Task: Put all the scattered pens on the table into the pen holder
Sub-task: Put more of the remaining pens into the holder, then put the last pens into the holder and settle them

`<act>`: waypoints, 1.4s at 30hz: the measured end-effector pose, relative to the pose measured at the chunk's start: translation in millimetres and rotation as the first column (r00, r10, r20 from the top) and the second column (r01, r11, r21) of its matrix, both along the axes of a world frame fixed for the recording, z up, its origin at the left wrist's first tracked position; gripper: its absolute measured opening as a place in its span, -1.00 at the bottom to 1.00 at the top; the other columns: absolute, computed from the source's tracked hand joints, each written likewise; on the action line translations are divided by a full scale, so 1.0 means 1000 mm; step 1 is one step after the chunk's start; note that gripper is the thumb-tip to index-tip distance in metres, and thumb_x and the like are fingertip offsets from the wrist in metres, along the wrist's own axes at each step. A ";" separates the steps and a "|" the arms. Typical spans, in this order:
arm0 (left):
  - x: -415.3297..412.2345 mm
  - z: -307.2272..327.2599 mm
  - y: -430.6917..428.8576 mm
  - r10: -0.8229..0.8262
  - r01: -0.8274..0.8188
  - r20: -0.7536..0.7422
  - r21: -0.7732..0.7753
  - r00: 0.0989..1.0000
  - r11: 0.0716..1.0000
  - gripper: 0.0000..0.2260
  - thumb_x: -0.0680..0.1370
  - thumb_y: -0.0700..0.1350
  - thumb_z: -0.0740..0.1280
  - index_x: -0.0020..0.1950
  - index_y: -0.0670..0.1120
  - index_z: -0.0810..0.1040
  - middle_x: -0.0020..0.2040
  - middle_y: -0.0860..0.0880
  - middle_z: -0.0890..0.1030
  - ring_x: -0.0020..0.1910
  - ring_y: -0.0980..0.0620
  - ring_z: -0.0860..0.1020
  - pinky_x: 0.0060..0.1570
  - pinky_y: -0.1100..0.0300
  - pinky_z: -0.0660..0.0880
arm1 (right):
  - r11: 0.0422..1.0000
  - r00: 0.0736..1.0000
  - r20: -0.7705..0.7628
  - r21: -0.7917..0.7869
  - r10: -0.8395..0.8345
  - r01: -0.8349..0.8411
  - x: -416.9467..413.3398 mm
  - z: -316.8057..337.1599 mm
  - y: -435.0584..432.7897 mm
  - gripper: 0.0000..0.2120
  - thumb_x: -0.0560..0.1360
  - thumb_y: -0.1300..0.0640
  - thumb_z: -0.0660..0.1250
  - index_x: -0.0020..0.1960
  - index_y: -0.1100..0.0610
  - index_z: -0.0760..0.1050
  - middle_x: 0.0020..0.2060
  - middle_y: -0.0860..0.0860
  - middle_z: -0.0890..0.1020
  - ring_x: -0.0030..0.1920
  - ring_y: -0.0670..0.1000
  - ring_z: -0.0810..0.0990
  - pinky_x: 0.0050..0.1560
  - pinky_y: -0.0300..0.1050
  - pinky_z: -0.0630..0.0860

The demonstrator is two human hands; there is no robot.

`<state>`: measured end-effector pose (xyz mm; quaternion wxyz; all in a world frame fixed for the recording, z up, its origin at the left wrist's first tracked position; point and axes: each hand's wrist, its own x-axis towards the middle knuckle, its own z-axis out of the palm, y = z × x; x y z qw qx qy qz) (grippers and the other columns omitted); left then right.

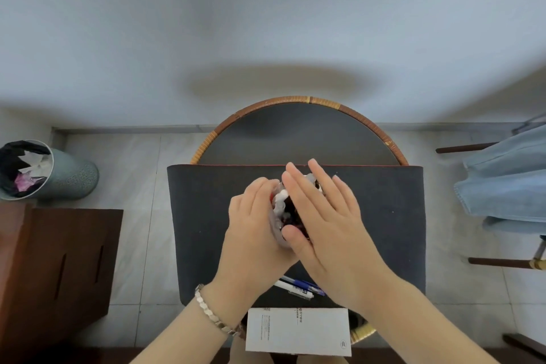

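The pen holder (277, 233), a grey cup with several pen ends showing in it, stands on the dark mat (206, 216) in the middle of the table. My left hand (254, 221) is wrapped around its left side. My right hand (322, 216) lies flat over its top with the fingers stretched out, hiding most of the pens inside. Two pens lie on the mat near its front edge, under my wrists: a white pen (291, 288) and a blue pen (304, 285).
A white paper box (298, 331) sits at the table's near edge. The round table has a rattan rim (295, 100). A bin (59, 174) and a brown cabinet (44, 260) stand at the left; blue cloth (508, 180) hangs on a chair at the right.
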<state>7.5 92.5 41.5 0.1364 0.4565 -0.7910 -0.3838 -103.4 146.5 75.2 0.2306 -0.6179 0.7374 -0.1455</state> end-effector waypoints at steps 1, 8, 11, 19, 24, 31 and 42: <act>-0.001 0.001 -0.002 0.033 -0.032 -0.036 0.029 0.999 0.999 -0.44 0.28 0.22 0.34 0.18 0.00 0.37 0.14 0.02 0.51 0.08 0.12 0.43 0.14 0.17 0.38 | 0.999 0.995 0.097 -0.031 0.008 -0.005 -0.003 0.003 -0.002 -0.52 0.52 -0.23 -0.26 0.41 -0.19 0.01 0.44 -0.26 0.05 0.47 -0.15 -0.20 0.48 -0.10 -0.22; 0.002 0.003 -0.017 0.271 -0.256 -0.095 0.148 0.958 0.955 -0.40 0.12 0.24 0.51 0.04 0.04 0.41 -0.01 0.11 0.47 0.00 0.07 0.53 0.07 -0.09 0.52 | 0.939 0.936 0.304 -0.231 -0.178 0.254 -0.033 0.015 0.009 -0.56 0.52 -0.02 0.07 0.39 -0.01 0.20 0.38 -0.19 0.27 0.44 -0.26 0.11 0.43 -0.19 0.12; 0.003 0.004 -0.017 0.203 -0.196 -0.060 0.098 0.977 0.976 -0.41 0.14 0.25 0.46 0.05 0.01 0.42 -0.01 0.12 0.45 -0.01 0.14 0.48 0.08 -0.07 0.51 | 0.983 0.996 0.090 -0.180 -0.019 0.035 -0.022 0.003 0.007 -0.54 0.58 -0.08 -0.10 0.41 0.09 0.11 0.41 -0.11 0.18 0.46 -0.24 -0.06 0.46 -0.23 -0.07; 0.014 -0.005 -0.014 0.191 -0.180 -0.100 0.105 0.977 0.978 -0.46 0.16 0.23 0.43 0.03 0.04 0.41 -0.06 0.15 0.49 -0.03 0.11 0.51 0.01 0.27 0.45 | 0.970 0.989 0.135 -0.243 0.053 -0.019 -0.005 -0.023 0.011 -0.57 0.56 -0.11 -0.05 0.39 0.01 0.17 0.42 -0.13 0.20 0.46 -0.26 -0.09 0.45 -0.23 -0.15; 0.042 -0.022 -0.021 0.319 -0.307 -0.028 0.198 0.947 0.931 -0.39 0.06 0.16 0.52 0.05 0.09 0.44 0.02 0.02 0.56 0.04 -0.03 0.56 0.03 -0.06 0.56 | 0.972 0.954 0.196 -0.018 -0.226 0.234 -0.011 -0.064 0.030 -0.71 0.44 -0.02 0.29 0.13 0.02 0.45 -0.02 -0.03 0.59 0.02 -0.11 0.50 0.11 -0.20 0.44; 0.073 -0.034 -0.024 0.285 -0.295 0.083 0.167 0.955 0.941 -0.33 0.09 0.22 0.51 0.11 -0.01 0.48 0.04 -0.02 0.58 0.04 -0.03 0.57 0.00 -0.02 0.60 | 0.752 0.990 -0.040 0.655 0.136 -0.077 0.040 -0.173 0.061 -0.62 0.49 -0.04 0.25 0.20 0.15 0.34 0.14 0.09 0.47 0.13 0.08 0.43 0.12 -0.04 0.41; 0.077 -0.029 -0.025 0.297 -0.300 0.058 0.296 0.953 0.907 -0.32 0.04 0.07 0.54 0.11 0.00 0.47 0.06 -0.02 0.57 0.03 0.00 0.57 -0.04 0.11 0.59 | 0.694 0.957 -0.031 0.682 -0.289 0.232 0.011 -0.170 0.050 -0.87 0.58 0.13 0.09 0.06 0.17 0.30 -0.01 0.16 0.59 -0.11 0.16 0.58 -0.09 0.06 0.55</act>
